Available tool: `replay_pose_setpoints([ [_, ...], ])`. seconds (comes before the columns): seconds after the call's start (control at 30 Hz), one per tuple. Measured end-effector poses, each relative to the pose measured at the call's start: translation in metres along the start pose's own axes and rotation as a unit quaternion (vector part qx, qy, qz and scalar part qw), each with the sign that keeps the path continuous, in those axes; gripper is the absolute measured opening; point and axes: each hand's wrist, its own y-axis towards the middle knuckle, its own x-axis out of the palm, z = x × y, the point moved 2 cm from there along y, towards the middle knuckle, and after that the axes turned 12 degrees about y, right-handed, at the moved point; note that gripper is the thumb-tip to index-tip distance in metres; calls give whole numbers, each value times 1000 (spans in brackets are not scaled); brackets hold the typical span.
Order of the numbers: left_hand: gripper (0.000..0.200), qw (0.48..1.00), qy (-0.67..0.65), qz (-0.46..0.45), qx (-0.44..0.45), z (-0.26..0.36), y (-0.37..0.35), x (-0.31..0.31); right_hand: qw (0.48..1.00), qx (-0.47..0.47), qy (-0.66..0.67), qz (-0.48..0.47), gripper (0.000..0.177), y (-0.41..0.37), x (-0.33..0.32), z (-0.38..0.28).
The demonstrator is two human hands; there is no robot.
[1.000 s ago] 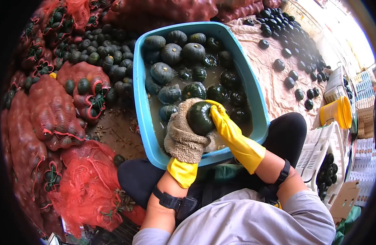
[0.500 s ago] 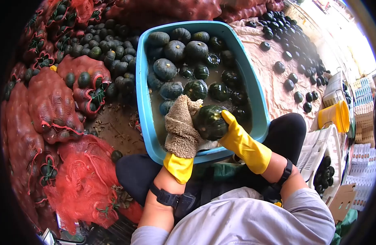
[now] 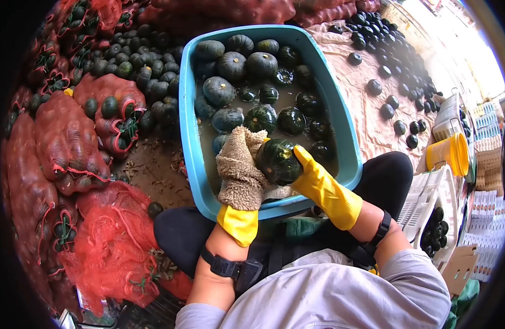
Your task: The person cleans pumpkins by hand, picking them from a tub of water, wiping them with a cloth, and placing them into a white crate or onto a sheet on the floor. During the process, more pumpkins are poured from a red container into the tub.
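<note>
A dark green squash (image 3: 277, 160) is held above the near end of a blue tub (image 3: 190, 137) of muddy water. My right hand (image 3: 312, 174), in a yellow rubber glove, grips it from the right side. Pressed against the squash's left side is my left hand (image 3: 240, 176), wearing a yellow glove under a fuzzy tan cleaning mitt. Several other dark squashes (image 3: 226, 63) float in the tub beyond.
Red mesh sacks (image 3: 66, 148) of squash and a loose pile (image 3: 137, 66) lie left. On the right, squashes (image 3: 395, 60) rest on a beige cloth (image 3: 367, 120), near a yellow bucket (image 3: 452, 151) and white crates (image 3: 433, 208). My knees flank the tub.
The squash has turned in my hands and shifted slightly right. My right hand slid from over its top to its right side; the mitt stays on its left.
</note>
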Motion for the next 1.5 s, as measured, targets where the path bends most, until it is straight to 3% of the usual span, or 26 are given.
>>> replay_pose_setpoints([
  [0.07,40,1000,-14,4,-7,-1,2,-1,999,-13,26,-27,58,1,3,-2],
  [0.1,36,975,178,26,128,3,-3,-1,998,-51,-39,-1,61,-2,2,-5],
  [0.13,31,895,359,57,258,7,-15,0,991,-82,-107,20,63,-4,0,-10],
  [0.17,25,822,448,66,346,16,-24,0,979,-96,-176,27,66,0,2,-11],
  [0.2,20,731,522,95,430,24,-35,-1,979,-137,-142,43,59,0,1,-14],
  [0.27,21,687,547,83,472,20,-56,-2,978,-167,-115,50,52,-4,-3,-32],
  [0.4,22,693,579,72,423,-10,-69,-2,970,-146,-192,23,58,38,25,-62],
  [0.57,24,676,635,126,352,-25,-72,-20,962,-113,-245,-36,66,97,90,-34],
  [0.77,27,658,663,178,310,-27,-76,-34,957,-70,-233,-160,78,109,187,44],
  [0.93,29,642,683,190,291,-27,-78,-39,940,31,-125,-317,89,57,313,175],
  [1.0,30,633,695,187,285,-28,-77,-36,904,52,-168,-389,93,4,347,225],
  [1.07,31,630,699,191,278,-29,-74,-36,800,-34,-370,-470,80,-65,360,261],
  [1.1,32,628,701,198,273,-29,-72,-38,764,-33,-415,-493,80,-71,360,263],
  [1.13,32,625,705,204,267,-28,-71,-39,724,-35,-458,-515,80,-77,360,265],
  [1.17,33,623,707,207,263,-26,-70,-39,719,8,-453,-527,89,-64,357,253],
  [1.23,34,620,711,219,251,-21,-66,-40,720,-35,-506,-474,64,-39,336,231],
  [1.33,35,614,720,218,238,-24,-69,-39,755,14,-511,-412,52,-23,309,191],
  [1.43,37,604,733,223,221,-28,-65,-32,782,-65,-539,-307,39,21,249,121],
  [1.5,38,582,751,227,212,-26,-66,-27,672,-192,-662,-272,30,50,193,46],
])
